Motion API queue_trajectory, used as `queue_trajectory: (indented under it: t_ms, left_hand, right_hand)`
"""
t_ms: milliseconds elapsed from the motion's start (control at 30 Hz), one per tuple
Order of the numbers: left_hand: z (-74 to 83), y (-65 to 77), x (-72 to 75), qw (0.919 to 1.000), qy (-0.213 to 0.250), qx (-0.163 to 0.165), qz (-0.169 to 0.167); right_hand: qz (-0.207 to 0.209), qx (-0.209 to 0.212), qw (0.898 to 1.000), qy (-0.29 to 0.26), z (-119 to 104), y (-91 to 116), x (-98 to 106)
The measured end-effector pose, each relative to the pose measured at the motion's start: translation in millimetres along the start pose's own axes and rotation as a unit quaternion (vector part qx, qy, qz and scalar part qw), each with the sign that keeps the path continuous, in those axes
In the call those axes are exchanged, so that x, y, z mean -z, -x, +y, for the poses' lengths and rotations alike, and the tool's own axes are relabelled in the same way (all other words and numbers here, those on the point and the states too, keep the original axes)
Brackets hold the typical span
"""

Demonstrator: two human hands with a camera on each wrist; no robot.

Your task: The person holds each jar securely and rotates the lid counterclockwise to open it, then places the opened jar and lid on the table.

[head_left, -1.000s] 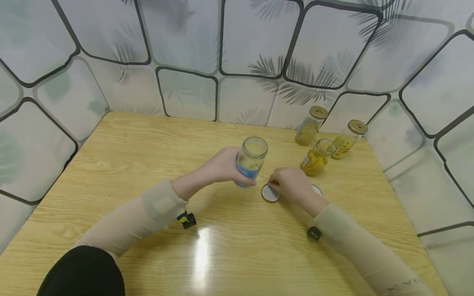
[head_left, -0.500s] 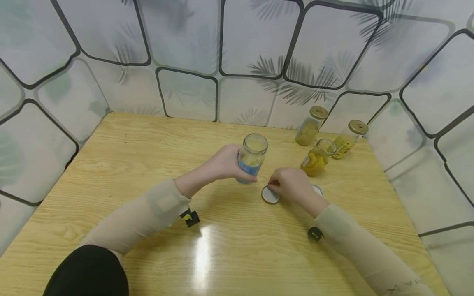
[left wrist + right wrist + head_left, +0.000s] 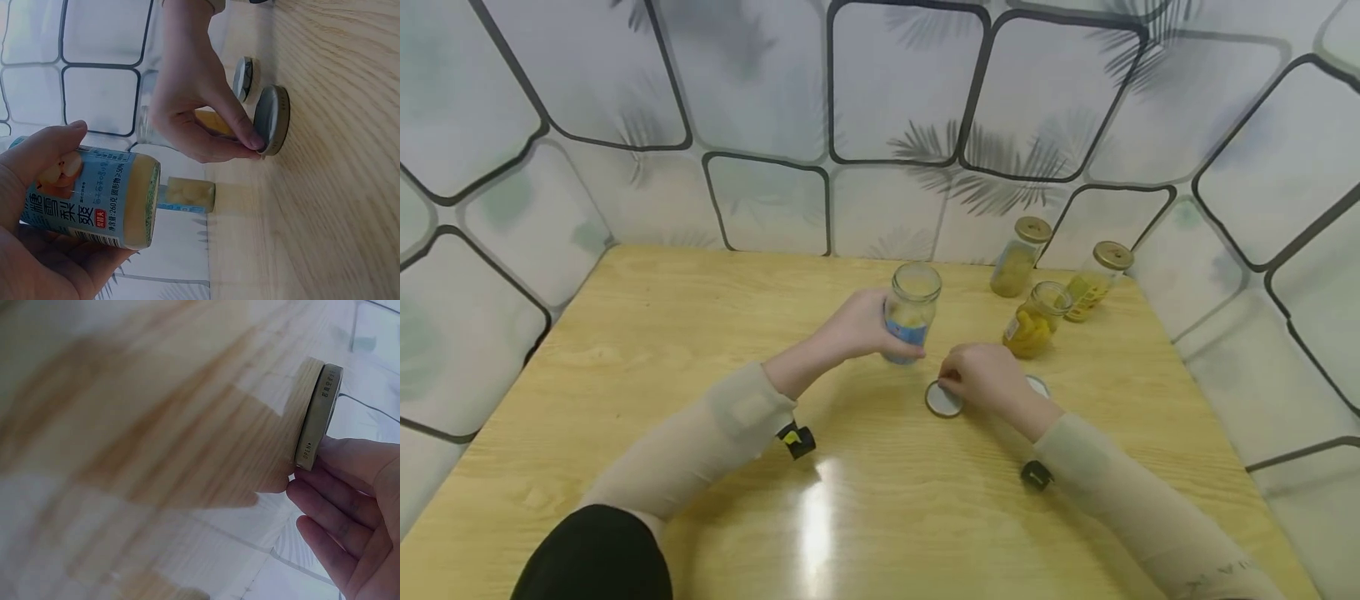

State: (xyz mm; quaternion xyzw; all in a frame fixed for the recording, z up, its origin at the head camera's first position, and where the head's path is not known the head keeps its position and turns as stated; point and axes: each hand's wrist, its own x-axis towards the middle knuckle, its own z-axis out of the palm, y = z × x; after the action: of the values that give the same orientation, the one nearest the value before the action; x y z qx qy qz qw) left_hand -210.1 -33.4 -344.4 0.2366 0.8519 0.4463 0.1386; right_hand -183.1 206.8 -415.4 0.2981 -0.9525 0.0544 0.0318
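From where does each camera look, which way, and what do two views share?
Head: worn on the head, facing forward and down at the table; left hand, right hand and sleeves show.
Left wrist: on that wrist, facing past the held jar toward the pinched lid; both hands show.
Right wrist: on that wrist, facing across the table to the lid's edge; right hand shows.
Shared: both wrist views show that lid and the right hand.
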Motion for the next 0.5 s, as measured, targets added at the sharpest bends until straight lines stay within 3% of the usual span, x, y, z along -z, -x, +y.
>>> queue_trajectory:
  t_ms: [500]
  left_hand:
    - [12.6,-38.5,-11.6,0.9988,0.032,0.000,0.036]
  right_hand:
    - [-0.015,0.003,1.000,0.019,2.5,2.9,0.2]
